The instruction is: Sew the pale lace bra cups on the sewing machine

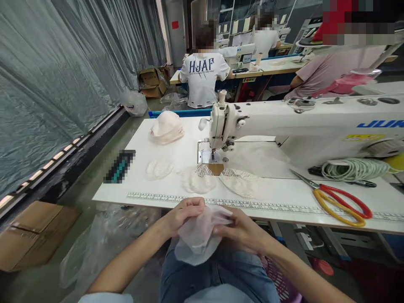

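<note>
Above my lap, just off the table's front edge, a sheer white piece of fabric hangs between my two hands. My left hand pinches its upper left edge, fingers closed. On the other side my right hand grips the cloth between thumb and fingers; part of those fingers is behind the fabric. Pale lace pieces lie on the table in front of the sewing machine, with another lace piece to their right. Further left rests a thin sheer piece.
Scissors with red and yellow handles lie at right, near a coil of pale green cord. A cream fabric bundle sits at the table's back left. A cardboard box stands on the floor at left. Co-workers sit ahead.
</note>
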A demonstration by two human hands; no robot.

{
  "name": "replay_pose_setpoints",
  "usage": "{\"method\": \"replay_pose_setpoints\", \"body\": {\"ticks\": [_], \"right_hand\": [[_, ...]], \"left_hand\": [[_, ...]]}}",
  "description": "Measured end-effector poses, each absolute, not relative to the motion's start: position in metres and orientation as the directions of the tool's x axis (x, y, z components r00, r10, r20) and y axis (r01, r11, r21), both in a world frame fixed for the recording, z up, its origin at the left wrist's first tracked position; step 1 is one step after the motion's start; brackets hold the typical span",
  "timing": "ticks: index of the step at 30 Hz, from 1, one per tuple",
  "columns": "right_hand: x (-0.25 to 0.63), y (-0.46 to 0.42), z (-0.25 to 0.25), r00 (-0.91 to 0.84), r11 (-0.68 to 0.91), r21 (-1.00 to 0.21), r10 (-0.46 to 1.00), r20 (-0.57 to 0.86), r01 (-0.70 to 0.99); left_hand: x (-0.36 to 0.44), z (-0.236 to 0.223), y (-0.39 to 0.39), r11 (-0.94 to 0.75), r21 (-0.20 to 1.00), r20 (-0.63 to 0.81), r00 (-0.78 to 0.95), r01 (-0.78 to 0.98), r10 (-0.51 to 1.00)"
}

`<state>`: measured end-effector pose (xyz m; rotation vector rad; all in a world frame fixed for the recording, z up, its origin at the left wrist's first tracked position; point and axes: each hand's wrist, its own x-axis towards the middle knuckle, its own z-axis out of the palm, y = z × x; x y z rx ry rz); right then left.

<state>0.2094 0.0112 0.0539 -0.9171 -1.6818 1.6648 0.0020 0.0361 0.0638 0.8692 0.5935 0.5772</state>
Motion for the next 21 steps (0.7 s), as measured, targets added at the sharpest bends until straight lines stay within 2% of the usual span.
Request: {"method": "replay_pose_setpoints", "body": {"ticks": [2, 4, 7, 10, 14, 21], "right_hand": [[0.211, 0.010, 0.053, -0.564, -0.102, -0.993, 0.817, -0.120, 0.064], [0.215, 0.008, 0.056, -0.513, -0.100, -0.993, 0.850, -0.119, 0.065], [0.216, 0.005, 0.062, -0.573, -0.035, -0.991, 0.813, -0.103, 0.129], [0.212, 0.001, 0.063, -0.623, 0.076, -0.960, 0.774, -0.113, 0.268], [0.212, -0.005, 0.060, -0.589, 0.179, -0.916, 0.805, -0.073, 0.359], [0.211, -0.011, 0.055, -0.510, 0.080, -0.959, 0.857, -0.073, 0.272]], "left_hand": [[-0.010, 0.059, 0.033, 0.489, 0.840, -0.199, 0.705, -0.236, 0.681], [-0.020, 0.056, 0.030, 0.448, 0.878, -0.191, 0.734, -0.169, 0.652], [-0.019, 0.056, 0.025, 0.301, 0.954, -0.180, 0.764, -0.019, 0.620], [-0.001, 0.056, 0.020, 0.192, 0.980, -0.172, 0.722, 0.056, 0.670], [0.020, 0.056, 0.014, 0.295, 0.944, -0.314, 0.669, 0.147, 0.673], [0.011, 0.066, 0.015, 0.322, 0.916, -0.389, 0.725, 0.239, 0.568]]}}
